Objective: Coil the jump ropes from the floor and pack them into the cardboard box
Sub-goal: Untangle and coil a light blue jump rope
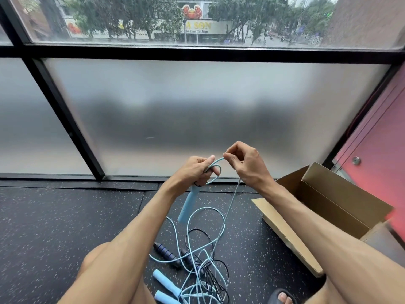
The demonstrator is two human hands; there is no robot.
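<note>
My left hand grips a light blue jump rope near its handle, which hangs down below the fist. A small loop of the rope's cord curls around my left fingers. My right hand pinches the same cord just right of the loop; from there the cord drops to the floor. On the floor between my knees lies a tangle of blue and black cords, with two more light blue handles and two dark blue handles. An open cardboard box stands to the right.
A frosted glass window wall with black frames rises directly ahead. The floor is black speckled rubber. A red wall stands behind the box. My knees and a sandalled foot are at the bottom edge.
</note>
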